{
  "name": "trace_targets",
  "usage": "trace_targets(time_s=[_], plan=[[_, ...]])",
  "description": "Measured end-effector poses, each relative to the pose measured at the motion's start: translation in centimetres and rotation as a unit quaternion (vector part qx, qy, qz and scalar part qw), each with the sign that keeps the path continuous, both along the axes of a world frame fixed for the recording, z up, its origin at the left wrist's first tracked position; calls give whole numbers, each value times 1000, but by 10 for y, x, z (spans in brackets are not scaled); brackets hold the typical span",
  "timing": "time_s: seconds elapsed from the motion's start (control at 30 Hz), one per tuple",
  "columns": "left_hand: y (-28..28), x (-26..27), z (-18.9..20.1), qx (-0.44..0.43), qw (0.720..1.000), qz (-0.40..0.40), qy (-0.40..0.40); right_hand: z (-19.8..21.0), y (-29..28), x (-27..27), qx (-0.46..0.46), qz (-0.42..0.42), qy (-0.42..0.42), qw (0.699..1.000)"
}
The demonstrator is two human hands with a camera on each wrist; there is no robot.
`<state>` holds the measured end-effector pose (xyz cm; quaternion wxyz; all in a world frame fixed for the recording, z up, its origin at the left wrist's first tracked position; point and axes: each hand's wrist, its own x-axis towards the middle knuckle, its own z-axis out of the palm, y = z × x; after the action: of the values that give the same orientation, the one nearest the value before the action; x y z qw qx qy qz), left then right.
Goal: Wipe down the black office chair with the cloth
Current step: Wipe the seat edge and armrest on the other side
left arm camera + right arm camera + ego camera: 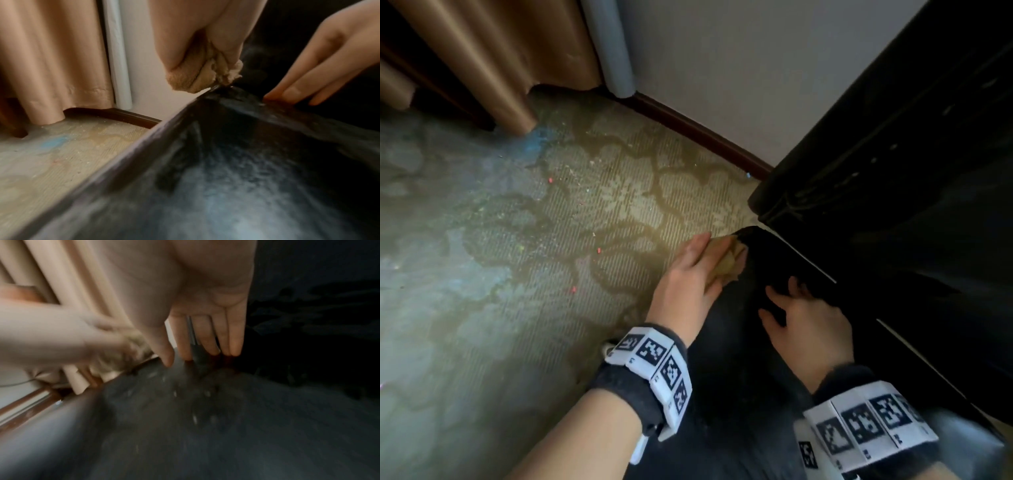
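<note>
A patterned carpet [524, 246] in dull green and grey fills the left and centre of the head view, scattered with tiny coloured specks. Along the top, a pale wall [739, 68] meets the floor at a dark brown baseboard [688, 126] that runs diagonally toward the right. Tan curtains [482, 58] hang in the upper left, with a white pipe-like post [609, 48] just beside them.

The black office chair [739, 342] takes up the right and lower centre of the head view; a large dark panel of it rises in the upper right, and a flatter black surface stretches from the bottom edge up to a corner at mid-frame. In the left wrist view that surface looks worn and dusty, with a raised rim.

The cloth [726, 260], tan and bunched, sits right at that far corner of the chair, touching its edge. The left hand [688, 277] grips it: in the left wrist view the fingers [226, 40] and thumb are curled round the wad, which bulges out below them.

The right hand [811, 325] lies just to the right of the cloth, apart from it. Its fingers [222, 334] are straight, mostly pressed together with the thumb apart, their tips resting on the chair's black surface near the rim, holding nothing.
</note>
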<state>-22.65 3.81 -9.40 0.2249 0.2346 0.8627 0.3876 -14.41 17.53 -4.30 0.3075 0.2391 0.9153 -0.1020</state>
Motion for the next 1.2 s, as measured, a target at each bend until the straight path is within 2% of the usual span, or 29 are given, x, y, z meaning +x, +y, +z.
trace_targets(time_s=[0.07, 0.13, 0.23, 0.33, 0.47, 0.53, 0.67, 0.8, 0.9, 1.03, 1.2], plan=[[-2, -1, -8, -20, 999, -20, -21, 10, 4, -7, -12, -27, 19, 999], [-2, 0, -12, -17, 999, -8, -32, 11, 9, -17, -15, -33, 50, 998], [-7, 0, -13, 0, 1000, 19, -24, -2, 20, -32, -44, 2, 98, 994], [-44, 8, -13, -5, 999, 5, -38, -16, 22, -42, -72, 50, 68, 994], [-89, 13, -4, -12, 994, 1, -104, -23, 19, -40, -56, 81, 62, 993], [-74, -5, 2, 19, 995, 5, -94, -23, 19, -40, -53, 82, 66, 993], [-1, -54, 11, 54, 997, 44, -35, -25, 19, -41, -51, 89, 73, 992], [27, -32, -8, -6, 993, -99, -68, -24, 20, -42, -63, 73, 77, 992], [24, -24, -18, -1, 994, -83, -65, -24, 23, -43, -66, 69, 67, 993], [-5, -23, -14, 7, 995, -89, -37, -21, 26, -45, -62, 85, 40, 994], [-88, 6, -14, 0, 992, -104, -74, -17, 26, -49, -51, 89, 26, 994]])
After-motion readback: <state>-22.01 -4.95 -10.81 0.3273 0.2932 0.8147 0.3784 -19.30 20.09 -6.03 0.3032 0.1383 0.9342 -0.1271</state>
